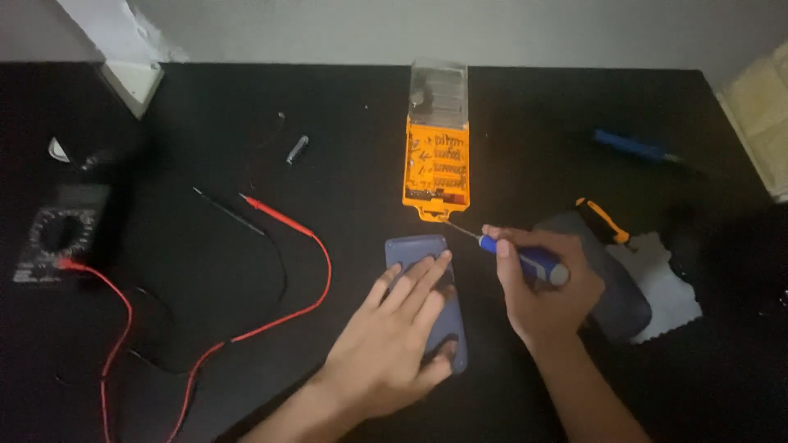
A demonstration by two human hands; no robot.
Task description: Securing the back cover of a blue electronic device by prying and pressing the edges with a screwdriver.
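Screwdriver (525, 258), blue-handled, is lying in the closed fingers (513, 246) of the right hand (546, 295), its thin shaft pointing toward the orange bit case (437, 168). Left hand (394, 336) is pressing flat, fingers spread and gripping nothing, on a grey-blue phone (414, 250) lying on the black tabletop (345, 107). Red and black probe leads (279, 217) are running leftward to a multimeter (59, 234).

We are seeing an orange bit case (437, 172) lying open at the table's far middle, its clear lid (438, 89) folded back. At the left edge, a black multimeter (59, 234) is showing a dark rectangular screen (80, 195).
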